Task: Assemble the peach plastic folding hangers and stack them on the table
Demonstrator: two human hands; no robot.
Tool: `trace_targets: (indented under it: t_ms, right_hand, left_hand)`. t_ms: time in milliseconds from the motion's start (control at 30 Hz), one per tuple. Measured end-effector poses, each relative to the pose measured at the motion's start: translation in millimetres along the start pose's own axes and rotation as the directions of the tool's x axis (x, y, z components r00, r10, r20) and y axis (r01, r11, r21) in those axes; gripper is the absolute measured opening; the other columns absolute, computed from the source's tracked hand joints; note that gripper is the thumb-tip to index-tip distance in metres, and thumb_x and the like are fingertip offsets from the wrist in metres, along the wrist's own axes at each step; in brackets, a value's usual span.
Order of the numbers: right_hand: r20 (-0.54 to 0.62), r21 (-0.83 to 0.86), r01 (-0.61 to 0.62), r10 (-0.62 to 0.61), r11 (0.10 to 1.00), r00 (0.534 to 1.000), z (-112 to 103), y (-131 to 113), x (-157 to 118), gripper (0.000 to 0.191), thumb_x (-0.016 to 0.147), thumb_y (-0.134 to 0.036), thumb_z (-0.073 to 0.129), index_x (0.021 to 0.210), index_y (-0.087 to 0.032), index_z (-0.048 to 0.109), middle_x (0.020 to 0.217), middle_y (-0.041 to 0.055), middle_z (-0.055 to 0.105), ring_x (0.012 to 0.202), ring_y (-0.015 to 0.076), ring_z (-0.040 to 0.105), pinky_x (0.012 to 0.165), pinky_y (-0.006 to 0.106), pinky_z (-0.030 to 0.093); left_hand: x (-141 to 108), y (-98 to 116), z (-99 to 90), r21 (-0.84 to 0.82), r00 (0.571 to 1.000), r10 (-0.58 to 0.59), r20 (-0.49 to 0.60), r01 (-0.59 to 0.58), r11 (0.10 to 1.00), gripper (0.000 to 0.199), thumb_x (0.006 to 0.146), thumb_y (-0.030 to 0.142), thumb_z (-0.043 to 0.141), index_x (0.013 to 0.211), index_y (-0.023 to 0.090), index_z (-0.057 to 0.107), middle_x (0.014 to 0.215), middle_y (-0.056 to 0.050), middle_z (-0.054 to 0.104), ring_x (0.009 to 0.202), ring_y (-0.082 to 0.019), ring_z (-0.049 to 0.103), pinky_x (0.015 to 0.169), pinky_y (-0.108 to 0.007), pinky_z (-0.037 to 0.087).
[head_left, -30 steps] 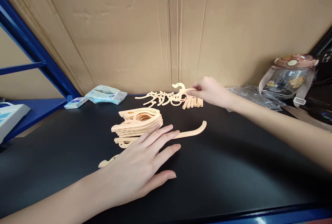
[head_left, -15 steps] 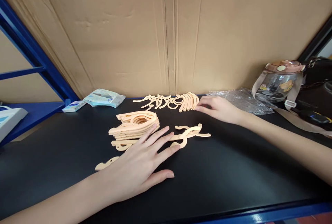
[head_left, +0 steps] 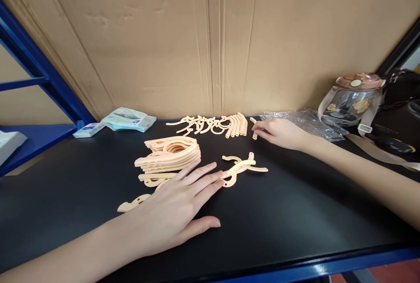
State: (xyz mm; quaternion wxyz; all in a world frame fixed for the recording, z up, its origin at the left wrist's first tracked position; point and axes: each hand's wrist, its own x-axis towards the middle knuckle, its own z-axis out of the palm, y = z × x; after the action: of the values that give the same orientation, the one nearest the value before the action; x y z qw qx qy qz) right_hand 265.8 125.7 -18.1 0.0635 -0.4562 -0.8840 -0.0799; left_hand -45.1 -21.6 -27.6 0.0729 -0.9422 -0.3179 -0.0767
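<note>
My right hand (head_left: 278,132) pinches a slim curved peach plastic hanger arm (head_left: 254,135) between thumb and fingers, just right of a row of matching arms (head_left: 236,124). Flat over the table, my left hand (head_left: 183,204) has its fingers spread, partly covering loose hanger pieces; whether it presses on them I cannot tell. Beyond its fingertips lie a hanger hook piece (head_left: 230,181) and crossed curved arms (head_left: 259,169). A stack of peach hanger bodies (head_left: 170,160) stands behind the left hand, and another flat piece (head_left: 133,204) shows beside the wrist.
Small hooks (head_left: 200,124) lie in a heap at the back. A tissue pack (head_left: 129,120) and a smaller packet (head_left: 88,130) are at the left. Crumpled clear plastic (head_left: 305,121), a strapped bottle (head_left: 348,103) and a black bag (head_left: 400,112) occupy the right, before a cardboard wall (head_left: 147,47).
My right hand has drawn one curved arm away from the end of the row, slightly to the right. The left hand stays nearly still; the view has shifted a little.
</note>
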Motion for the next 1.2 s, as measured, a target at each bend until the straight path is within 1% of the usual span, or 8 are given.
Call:
trace_targets:
  t_ms: [167,300,533,700,800,867,1033,1200]
  right_hand:
    - [0.057,-0.049,0.032,-0.030,0.998,0.998,-18.6,-24.5,-18.7,0.034,0.099,-0.031,0.036,0.100,-0.018,0.067,0.079,0.0087,0.070,0.071,0.0231,0.065,0.066,0.032,0.038]
    - [0.123,0.056,0.062,-0.068,0.997,0.990,-31.7,-40.5,-33.8,0.032,0.099,-0.041,0.040,0.104,-0.024,0.067,0.073,0.0021,0.069,0.064,0.0174,0.063,0.062,0.029,0.037]
    - [0.163,-0.032,-0.093,0.097,0.995,0.982,-28.4,-35.5,-38.4,0.030,0.095,-0.047,0.045,0.091,-0.025,0.065,0.071,0.0023,0.067,0.059,0.0181,0.057,0.056,0.030,0.031]
    - [0.247,0.164,-0.090,0.047,0.982,0.968,-30.8,-36.8,-41.9,0.045,0.095,-0.051,0.039,0.064,-0.022,0.055,0.062,0.0027,0.061,0.054,0.0153,0.051,0.054,0.031,0.032]
    - [0.359,0.475,-0.057,-0.134,0.878,0.924,-37.3,-42.6,-44.4,0.039,0.095,-0.047,0.041,0.074,-0.022,0.062,0.068,0.0015,0.064,0.063,0.0156,0.059,0.058,0.028,0.040]
    - [0.384,0.587,-0.039,-0.236,0.809,0.893,-40.0,-46.1,-45.5,0.029,0.094,-0.040,0.044,0.085,-0.022,0.066,0.074,0.0005,0.065,0.068,0.0150,0.061,0.061,0.026,0.043]
    - [0.356,0.519,-0.002,-0.214,0.855,0.910,-39.2,-51.1,-46.7,0.019,0.092,-0.031,0.050,0.091,-0.024,0.068,0.073,-0.0023,0.063,0.063,0.0117,0.055,0.057,0.024,0.040]
    - [0.352,0.683,0.010,-0.341,0.730,0.872,-38.1,-54.4,-44.7,0.025,0.095,-0.041,0.050,0.105,-0.024,0.066,0.079,-0.0014,0.063,0.070,0.0120,0.057,0.063,0.023,0.045]
  left_hand:
    - [4.8,1.9,-6.0,-0.050,1.000,0.011,0.003,-0.011,0.999,0.050,0.100,0.050,0.045,0.138,0.018,0.054,0.148,-0.006,0.049,0.140,-0.027,0.041,0.117,-0.044,0.035]
    - [6.1,3.2,-7.1,-0.080,1.000,0.017,0.021,-0.015,0.997,0.043,0.100,0.047,0.045,0.127,0.018,0.060,0.146,-0.006,0.052,0.140,-0.026,0.042,0.117,-0.045,0.036]
    - [6.6,4.3,-8.6,-0.092,0.999,0.027,0.047,-0.023,0.995,0.038,0.101,0.045,0.044,0.120,0.017,0.062,0.146,-0.007,0.052,0.142,-0.026,0.039,0.118,-0.044,0.035]
    - [6.8,3.9,-7.4,-0.075,0.998,0.046,0.045,-0.042,0.996,0.046,0.102,0.047,0.042,0.136,0.018,0.053,0.150,-0.004,0.046,0.142,-0.024,0.039,0.120,-0.042,0.031]
    - [6.2,3.8,-6.3,-0.068,0.997,0.059,0.050,-0.055,0.996,0.049,0.102,0.047,0.041,0.142,0.019,0.047,0.153,-0.003,0.043,0.143,-0.023,0.038,0.121,-0.041,0.030]
    - [5.3,3.8,-5.4,-0.063,0.996,0.063,0.057,-0.060,0.996,0.050,0.102,0.047,0.041,0.144,0.021,0.044,0.153,-0.002,0.043,0.143,-0.023,0.037,0.120,-0.041,0.030]
    - [3.2,3.3,-3.5,-0.047,0.994,0.083,0.067,-0.080,0.996,0.052,0.101,0.048,0.042,0.147,0.024,0.041,0.156,0.000,0.037,0.144,-0.024,0.036,0.120,-0.043,0.030]
    - [4.1,3.4,-5.4,-0.050,0.993,0.091,0.075,-0.088,0.995,0.053,0.101,0.048,0.044,0.146,0.020,0.042,0.156,-0.002,0.037,0.143,-0.024,0.037,0.121,-0.041,0.029]
